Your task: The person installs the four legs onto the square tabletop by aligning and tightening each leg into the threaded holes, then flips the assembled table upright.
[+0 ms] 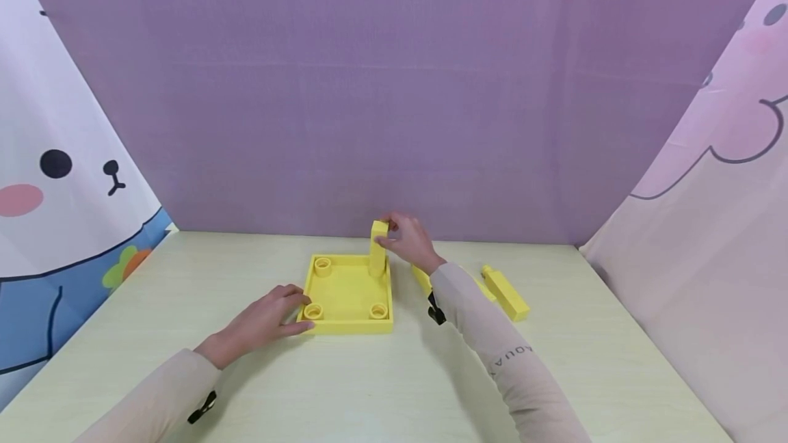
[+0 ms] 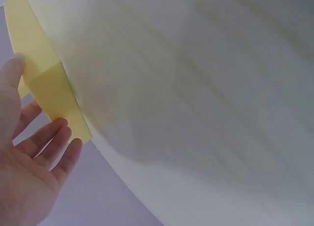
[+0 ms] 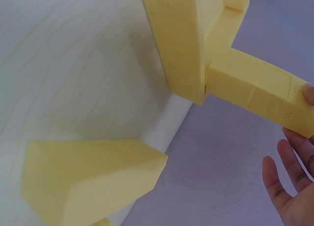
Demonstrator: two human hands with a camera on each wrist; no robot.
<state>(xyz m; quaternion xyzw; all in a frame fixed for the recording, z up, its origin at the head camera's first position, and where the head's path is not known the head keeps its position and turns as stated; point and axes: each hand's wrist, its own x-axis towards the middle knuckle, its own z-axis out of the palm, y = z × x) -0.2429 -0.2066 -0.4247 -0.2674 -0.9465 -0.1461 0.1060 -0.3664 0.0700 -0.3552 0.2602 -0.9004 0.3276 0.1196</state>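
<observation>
A shallow square yellow tray (image 1: 348, 327), with round sockets in three visible corners, lies on the table. My left hand (image 1: 261, 323) holds its front-left corner, the thumb along the front wall and the fingers at the left rim. At the back-right corner, a yellow square-sided leg (image 1: 377, 251) stands upright. The right hand (image 1: 411, 241) pinches this leg near its top between thumb and fingers. The right wrist view shows the leg's lower end meeting the tray, and several right-hand fingers (image 3: 289, 179) free of it. Whether the leg is fully seated in its socket is hidden.
To the right lies a loose yellow leg (image 1: 506, 294) with a narrow knob at one end. More yellow legs lie partly hidden beneath the right forearm, one piece (image 1: 421, 280) showing beside the sleeve. A purple cloth (image 1: 369, 101) hangs along the back edge of the pale table (image 1: 345, 388).
</observation>
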